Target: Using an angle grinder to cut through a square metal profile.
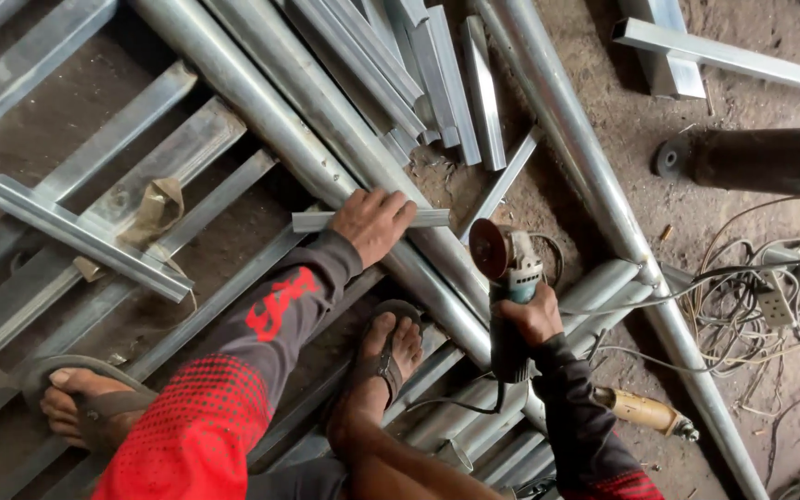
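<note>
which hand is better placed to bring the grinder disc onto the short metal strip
Right. The right hand already grips the angle grinder, its disc close beside the short metal strip. The left hand lies flat on that strip, pinning it to the pipe.

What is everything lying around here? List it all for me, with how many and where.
Short grey metal strip: one, lying across the pipes, under the left hand.
Angle grinder with rusty disc: one, teal and black, in the right hand.
Long round galvanised pipes: several, silver, running diagonally across the middle.
Flat and angled steel bars: many, grey, left side and top.
Tangled cables: a heap, pale, right on the dirt floor.
Wooden-handled tool: one, tan, lower right.
Feet in sandals: two, bottom.
Left hand: pressing the strip.
Right hand: gripping the grinder.
</note>
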